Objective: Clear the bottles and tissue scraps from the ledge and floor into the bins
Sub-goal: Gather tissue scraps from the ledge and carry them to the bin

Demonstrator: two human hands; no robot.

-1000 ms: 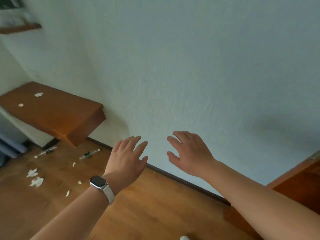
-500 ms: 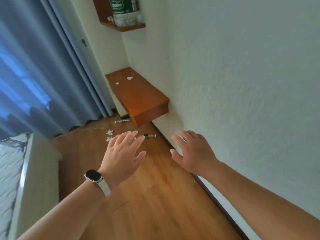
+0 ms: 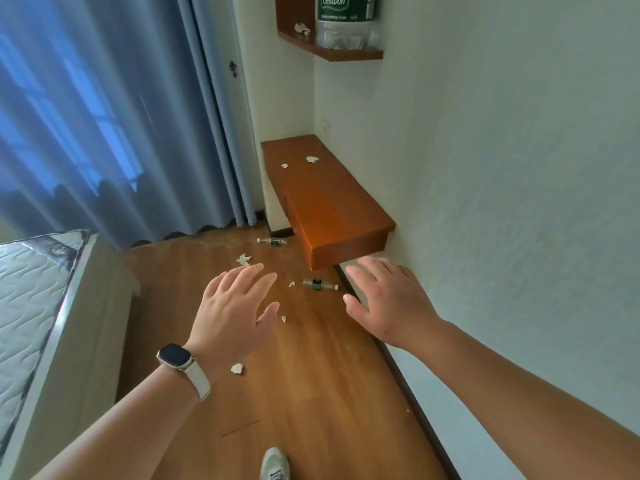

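Both my hands hover above the wooden floor with fingers spread and nothing in them: my left hand (image 3: 232,308), with a watch on its wrist, and my right hand (image 3: 388,299). A small clear bottle (image 3: 320,284) lies on the floor between the fingertips. A second small bottle (image 3: 272,241) lies farther off, by the low wooden ledge (image 3: 329,206). Two tissue scraps (image 3: 312,159) rest on that ledge. More scraps lie on the floor (image 3: 243,259), one near my left wrist (image 3: 237,368). A large green-labelled bottle (image 3: 346,19) stands on a high shelf.
A blue curtain (image 3: 114,116) hangs at the left. A bed with a bare mattress (image 3: 31,289) fills the lower left. The white wall (image 3: 502,202) runs along the right. My shoe (image 3: 274,463) shows at the bottom edge. No bin is in view.
The view has swung left from the wall, bringing the curtain, bed and high shelf into sight, and has come closer to the ledge. Both hands stay raised and spread.
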